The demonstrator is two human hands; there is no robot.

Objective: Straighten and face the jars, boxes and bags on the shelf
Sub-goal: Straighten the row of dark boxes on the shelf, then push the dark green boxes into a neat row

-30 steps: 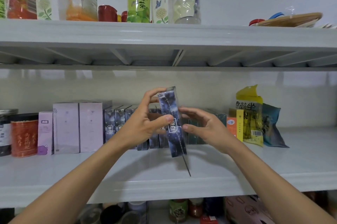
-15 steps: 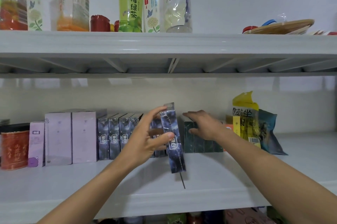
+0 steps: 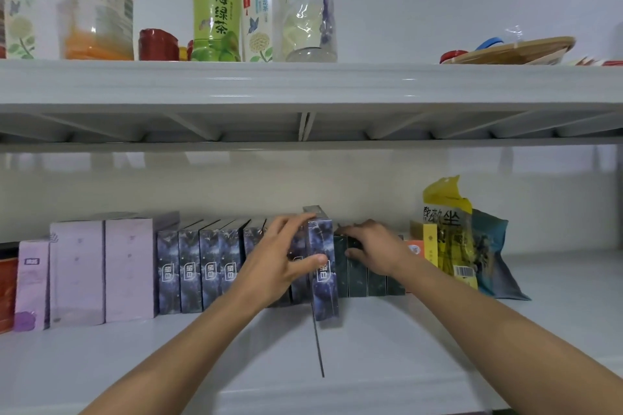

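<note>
My left hand (image 3: 281, 259) grips a tall dark blue starry box (image 3: 324, 283), thumb on its front and fingers over its top; the box stands upright on the middle shelf (image 3: 236, 357), a little forward of a row of matching blue boxes (image 3: 199, 271). Just right of it, my right hand (image 3: 374, 249) rests on the row of dark green boxes (image 3: 365, 276) with curled fingers over their tops. Lilac boxes (image 3: 104, 268) stand at the left of the row. A yellow bag (image 3: 450, 229) and a teal bag (image 3: 490, 252) lean at the right.
A red jar (image 3: 7, 293) shows at the far left edge. The upper shelf (image 3: 303, 84) carries several drink bottles (image 3: 215, 6), a red cup (image 3: 158, 45) and a wooden plate (image 3: 512, 50). Bare shelf surface lies in front of the boxes and right of the bags.
My left hand carried the blue box from mid-air down and back until it stands on the shelf by the row. My right hand left the box and moved onto the green boxes.
</note>
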